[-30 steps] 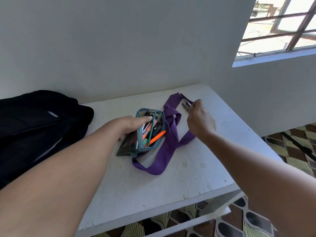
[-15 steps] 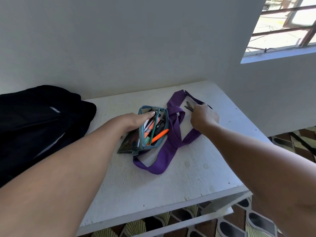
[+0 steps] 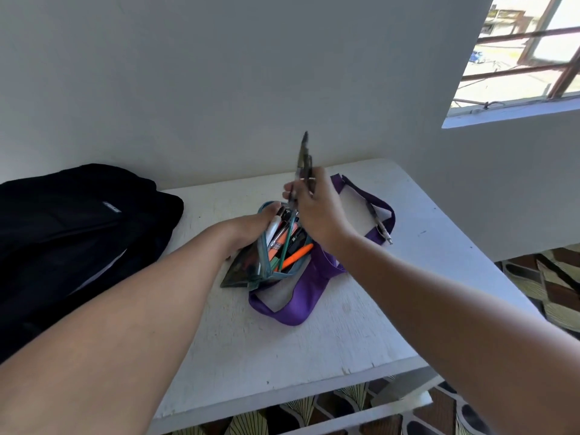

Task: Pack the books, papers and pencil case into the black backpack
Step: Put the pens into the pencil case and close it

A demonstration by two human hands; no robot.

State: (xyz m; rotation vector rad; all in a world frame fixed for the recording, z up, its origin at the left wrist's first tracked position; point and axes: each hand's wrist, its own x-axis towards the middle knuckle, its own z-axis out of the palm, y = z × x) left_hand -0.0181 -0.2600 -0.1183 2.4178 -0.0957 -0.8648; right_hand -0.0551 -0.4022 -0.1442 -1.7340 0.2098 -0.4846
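A teal pencil case [image 3: 266, 271] lies unzipped in the middle of the white table [image 3: 345, 340], stuffed with pens and orange markers. My left hand [image 3: 251, 227] grips its far rim and holds the mouth open. My right hand [image 3: 317, 211] hovers just above the case and pinches a few dark pens [image 3: 303, 158] that point upward. A purple strap [image 3: 298, 309] loops on the table around the case. One dark pen [image 3: 379, 224] lies on the table inside the strap's far loop. The black backpack [image 3: 72, 240] sits at the left end of the table.
A white wall runs close behind the table, and a barred window [image 3: 527, 58] is at the upper right. The table's front edge [image 3: 282, 394] is near me, with patterned floor tiles [image 3: 549, 293] below and to the right.
My right hand has picked pens up from the far loop of the strap and carried them left and up, over the open pencil case. My left hand keeps holding the case.
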